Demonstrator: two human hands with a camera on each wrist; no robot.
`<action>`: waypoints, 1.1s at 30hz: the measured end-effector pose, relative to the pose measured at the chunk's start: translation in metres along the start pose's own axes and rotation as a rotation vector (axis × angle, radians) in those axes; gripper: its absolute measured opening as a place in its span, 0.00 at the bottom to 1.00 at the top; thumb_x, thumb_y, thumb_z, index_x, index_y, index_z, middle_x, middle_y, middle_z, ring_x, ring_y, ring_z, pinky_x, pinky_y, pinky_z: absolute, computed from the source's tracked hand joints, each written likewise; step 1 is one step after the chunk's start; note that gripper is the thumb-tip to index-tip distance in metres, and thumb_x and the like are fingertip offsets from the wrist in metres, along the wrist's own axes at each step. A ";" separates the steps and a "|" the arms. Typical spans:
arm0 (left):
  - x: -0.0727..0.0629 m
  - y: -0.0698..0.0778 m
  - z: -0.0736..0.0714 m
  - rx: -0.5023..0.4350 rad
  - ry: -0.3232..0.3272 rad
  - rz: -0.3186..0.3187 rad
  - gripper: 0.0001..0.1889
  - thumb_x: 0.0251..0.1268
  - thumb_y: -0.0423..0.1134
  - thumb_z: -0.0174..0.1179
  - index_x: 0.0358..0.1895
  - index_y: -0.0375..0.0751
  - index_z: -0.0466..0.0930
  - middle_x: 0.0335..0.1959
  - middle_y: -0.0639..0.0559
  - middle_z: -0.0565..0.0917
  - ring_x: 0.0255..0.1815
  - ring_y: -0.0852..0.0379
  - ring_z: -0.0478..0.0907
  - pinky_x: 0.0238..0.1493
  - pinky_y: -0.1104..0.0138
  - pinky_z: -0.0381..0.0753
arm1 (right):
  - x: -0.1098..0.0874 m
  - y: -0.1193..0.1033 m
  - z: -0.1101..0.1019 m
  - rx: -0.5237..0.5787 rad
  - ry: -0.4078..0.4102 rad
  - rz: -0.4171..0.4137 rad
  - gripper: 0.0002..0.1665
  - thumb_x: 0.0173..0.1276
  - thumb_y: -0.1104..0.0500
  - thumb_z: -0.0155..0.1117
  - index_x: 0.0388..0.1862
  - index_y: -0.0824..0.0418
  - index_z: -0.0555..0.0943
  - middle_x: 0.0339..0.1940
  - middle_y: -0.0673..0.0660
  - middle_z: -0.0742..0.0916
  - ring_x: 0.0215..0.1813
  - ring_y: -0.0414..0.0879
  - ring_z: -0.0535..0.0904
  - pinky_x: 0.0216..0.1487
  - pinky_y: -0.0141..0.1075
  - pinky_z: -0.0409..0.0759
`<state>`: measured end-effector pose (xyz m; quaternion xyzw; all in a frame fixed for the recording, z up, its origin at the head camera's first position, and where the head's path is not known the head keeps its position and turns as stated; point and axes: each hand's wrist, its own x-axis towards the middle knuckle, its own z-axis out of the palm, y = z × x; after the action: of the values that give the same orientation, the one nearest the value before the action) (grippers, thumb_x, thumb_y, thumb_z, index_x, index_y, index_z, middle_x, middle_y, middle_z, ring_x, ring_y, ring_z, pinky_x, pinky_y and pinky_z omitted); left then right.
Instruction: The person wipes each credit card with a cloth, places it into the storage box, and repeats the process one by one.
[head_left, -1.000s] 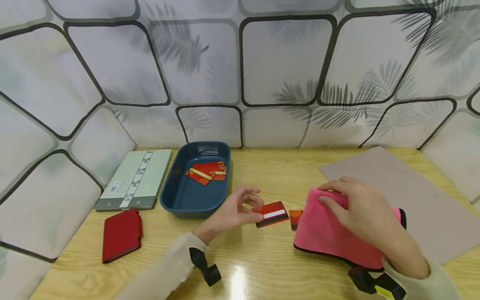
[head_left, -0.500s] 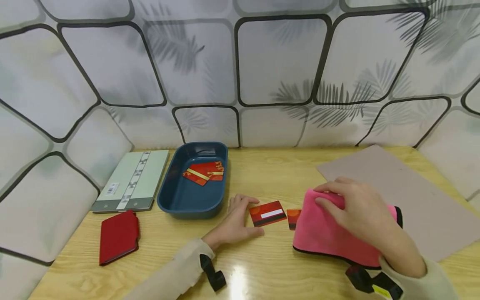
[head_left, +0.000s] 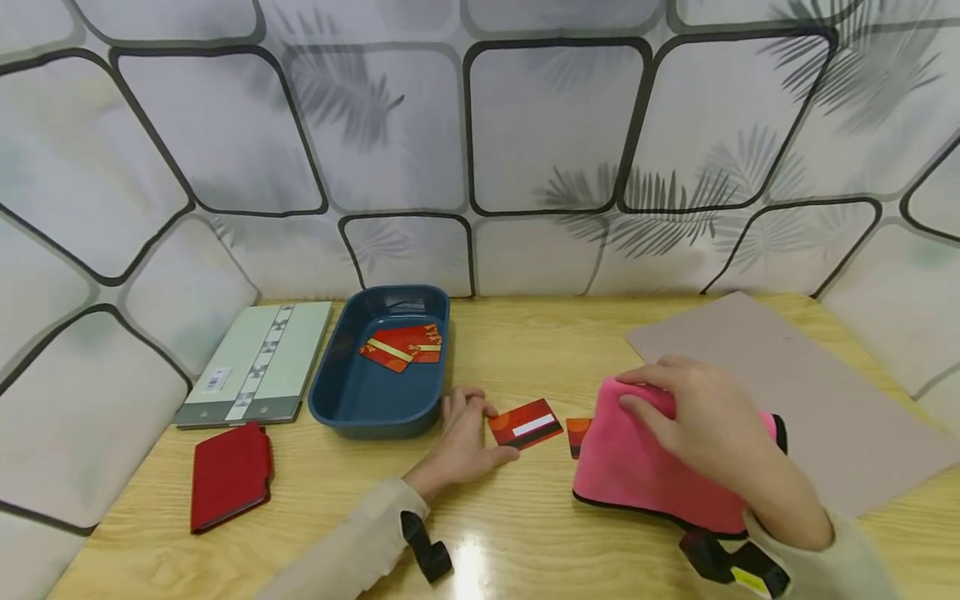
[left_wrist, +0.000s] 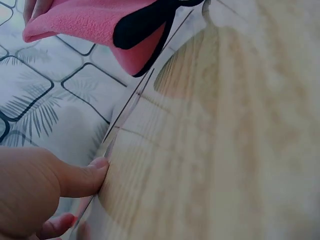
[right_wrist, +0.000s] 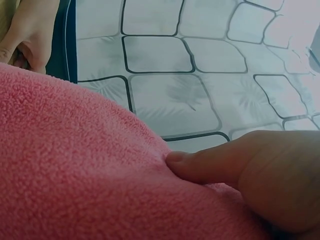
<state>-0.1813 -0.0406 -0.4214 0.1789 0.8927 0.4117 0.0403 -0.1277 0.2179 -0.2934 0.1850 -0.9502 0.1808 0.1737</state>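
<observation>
In the head view, my left hand (head_left: 463, 442) spreads thumb and fingers around the left end of a red bank card (head_left: 527, 423). Its fingertips lie right at the card's edges. The card has a white strip and a black stripe and lies on the wooden table. My right hand (head_left: 697, 421) pinches the raised top of a pink towel (head_left: 637, 467) with black edging; in the right wrist view its thumb (right_wrist: 200, 162) presses into the plush cloth. An orange-red card (head_left: 578, 437) shows beside the towel, its right part hidden behind the cloth.
A dark blue tub (head_left: 367, 408) with several red and gold cards (head_left: 408, 342) stands behind my left hand. Farther left lie a pale green folder (head_left: 258, 358) and a red wallet (head_left: 232, 477). A grey-beige sheet (head_left: 795, 392) covers the right back, before a patterned curtain (head_left: 555, 133).
My left hand has lifted its thumb off the red card, moved back to the card's left end, then narrowed its spread there. My right hand keeps holding the towel in place.
</observation>
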 end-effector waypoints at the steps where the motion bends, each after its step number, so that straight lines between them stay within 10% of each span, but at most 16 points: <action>1: 0.000 0.000 0.000 0.010 0.011 0.000 0.25 0.44 0.39 0.77 0.41 0.35 0.72 0.54 0.38 0.63 0.59 0.39 0.56 0.58 0.49 0.64 | 0.000 -0.001 0.001 0.002 0.000 -0.002 0.13 0.52 0.57 0.76 0.39 0.55 0.88 0.31 0.50 0.85 0.33 0.48 0.81 0.34 0.46 0.77; 6: 0.003 0.004 0.001 0.048 0.068 0.036 0.27 0.39 0.36 0.78 0.38 0.36 0.68 0.42 0.44 0.70 0.48 0.47 0.62 0.48 0.59 0.67 | 0.001 -0.002 0.005 0.014 0.000 -0.010 0.13 0.53 0.58 0.76 0.39 0.54 0.88 0.33 0.49 0.86 0.36 0.49 0.82 0.37 0.48 0.78; 14: -0.001 0.007 0.009 -0.003 -0.024 0.068 0.25 0.47 0.28 0.71 0.43 0.37 0.63 0.24 0.50 0.74 0.22 0.62 0.68 0.25 0.73 0.69 | -0.010 -0.004 0.007 0.033 -0.033 0.003 0.12 0.53 0.60 0.75 0.39 0.53 0.87 0.34 0.49 0.86 0.37 0.48 0.81 0.40 0.47 0.79; 19: 0.004 0.009 -0.002 -0.050 0.007 0.146 0.22 0.51 0.22 0.66 0.45 0.38 0.64 0.24 0.51 0.75 0.22 0.63 0.68 0.25 0.74 0.70 | -0.011 -0.006 0.005 0.032 -0.003 0.000 0.12 0.53 0.59 0.75 0.39 0.53 0.87 0.34 0.48 0.86 0.37 0.48 0.82 0.39 0.47 0.79; 33: 0.017 0.048 -0.025 -0.484 -0.081 0.068 0.18 0.59 0.17 0.56 0.52 0.30 0.67 0.23 0.50 0.70 0.19 0.60 0.65 0.28 0.74 0.74 | -0.004 -0.010 0.002 0.038 0.021 -0.045 0.11 0.54 0.59 0.74 0.38 0.53 0.87 0.35 0.48 0.87 0.37 0.47 0.83 0.39 0.46 0.80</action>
<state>-0.1893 -0.0242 -0.3675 0.2106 0.7592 0.6070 0.1039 -0.1208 0.2094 -0.2938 0.2077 -0.9404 0.1968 0.1840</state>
